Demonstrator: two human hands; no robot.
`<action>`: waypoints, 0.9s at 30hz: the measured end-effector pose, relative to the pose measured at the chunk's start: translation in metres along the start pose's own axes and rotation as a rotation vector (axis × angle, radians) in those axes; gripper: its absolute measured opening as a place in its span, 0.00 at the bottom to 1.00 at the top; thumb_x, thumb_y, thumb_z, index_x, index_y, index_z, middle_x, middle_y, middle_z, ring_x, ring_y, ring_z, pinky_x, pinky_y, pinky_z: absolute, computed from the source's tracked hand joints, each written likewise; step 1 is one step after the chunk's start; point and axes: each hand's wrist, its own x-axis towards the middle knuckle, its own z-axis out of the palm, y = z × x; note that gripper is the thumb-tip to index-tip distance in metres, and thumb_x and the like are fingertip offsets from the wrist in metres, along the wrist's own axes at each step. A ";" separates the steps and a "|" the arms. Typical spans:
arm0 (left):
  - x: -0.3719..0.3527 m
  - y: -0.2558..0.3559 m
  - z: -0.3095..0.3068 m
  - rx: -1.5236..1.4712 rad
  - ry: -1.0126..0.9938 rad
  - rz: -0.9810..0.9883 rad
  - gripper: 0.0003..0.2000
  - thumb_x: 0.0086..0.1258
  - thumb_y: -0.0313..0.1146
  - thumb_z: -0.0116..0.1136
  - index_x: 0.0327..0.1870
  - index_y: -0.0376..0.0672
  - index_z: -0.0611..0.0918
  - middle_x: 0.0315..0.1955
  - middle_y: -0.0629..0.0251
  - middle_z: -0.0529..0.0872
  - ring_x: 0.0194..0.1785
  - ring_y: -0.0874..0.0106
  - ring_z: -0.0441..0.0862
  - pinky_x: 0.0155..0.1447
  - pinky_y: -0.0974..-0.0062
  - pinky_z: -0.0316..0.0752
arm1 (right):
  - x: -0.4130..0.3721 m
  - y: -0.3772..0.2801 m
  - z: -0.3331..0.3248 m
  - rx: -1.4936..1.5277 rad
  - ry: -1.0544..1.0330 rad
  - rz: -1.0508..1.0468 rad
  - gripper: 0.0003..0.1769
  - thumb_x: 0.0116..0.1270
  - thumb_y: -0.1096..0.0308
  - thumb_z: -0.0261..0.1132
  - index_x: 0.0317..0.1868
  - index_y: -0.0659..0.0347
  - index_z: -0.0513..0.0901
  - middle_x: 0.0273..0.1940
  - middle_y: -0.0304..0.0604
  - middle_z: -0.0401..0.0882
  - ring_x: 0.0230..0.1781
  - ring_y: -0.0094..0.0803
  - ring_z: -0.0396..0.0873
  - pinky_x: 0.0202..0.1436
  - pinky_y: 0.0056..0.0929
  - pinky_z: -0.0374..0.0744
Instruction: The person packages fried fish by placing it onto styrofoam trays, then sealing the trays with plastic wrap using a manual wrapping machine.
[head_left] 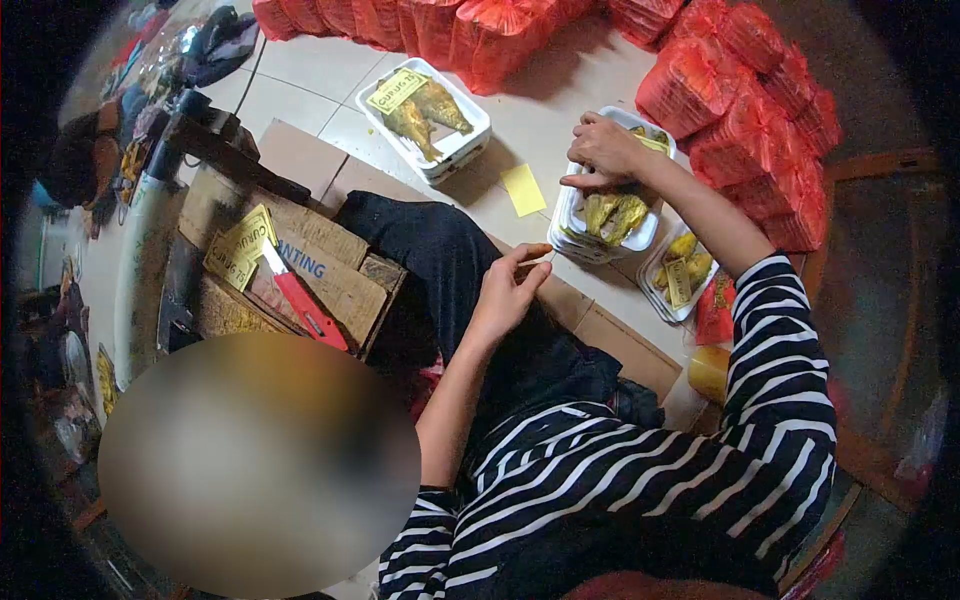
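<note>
Our right hand (607, 150) bends over the top tray (569, 217), right of the yellow card (523, 190). Our left hand (508, 292) is by its near left corner. We can't tell what either grip holds. We seem to be tidying it; the next move calls for a still tray.

Bright floor (310, 68), dark corners, fisheye bending, heavy blur lower left

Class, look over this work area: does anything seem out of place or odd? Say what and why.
Yes: a yellow slip lies alone on the floor between the left stack and right stack of trays. It looks blank, unlike the printed label on the left stack.
</note>
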 end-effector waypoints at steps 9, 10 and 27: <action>0.042 -0.018 0.007 -0.018 -0.127 0.034 0.17 0.65 0.31 0.53 0.54 0.36 0.73 0.48 0.59 0.78 0.51 0.71 0.75 0.56 0.74 0.68 | -0.112 0.019 -0.029 0.417 0.493 0.699 0.14 0.64 0.56 0.54 0.36 0.60 0.76 0.34 0.40 0.76 0.35 0.30 0.74 0.39 0.27 0.73; 0.040 -0.023 0.006 -0.050 -0.181 -0.013 0.15 0.66 0.31 0.52 0.52 0.36 0.74 0.48 0.60 0.78 0.51 0.71 0.75 0.57 0.75 0.67 | -0.150 0.010 -0.036 0.674 0.519 0.999 0.14 0.65 0.58 0.53 0.35 0.60 0.76 0.33 0.40 0.77 0.33 0.28 0.75 0.36 0.25 0.73; 0.032 -0.027 0.014 -0.253 -0.077 -0.088 0.15 0.69 0.33 0.47 0.52 0.34 0.73 0.50 0.59 0.76 0.56 0.69 0.72 0.60 0.73 0.64 | -0.393 -0.175 0.142 -0.245 0.030 2.032 0.17 0.51 0.61 0.67 0.39 0.62 0.76 0.37 0.45 0.78 0.40 0.39 0.75 0.47 0.32 0.72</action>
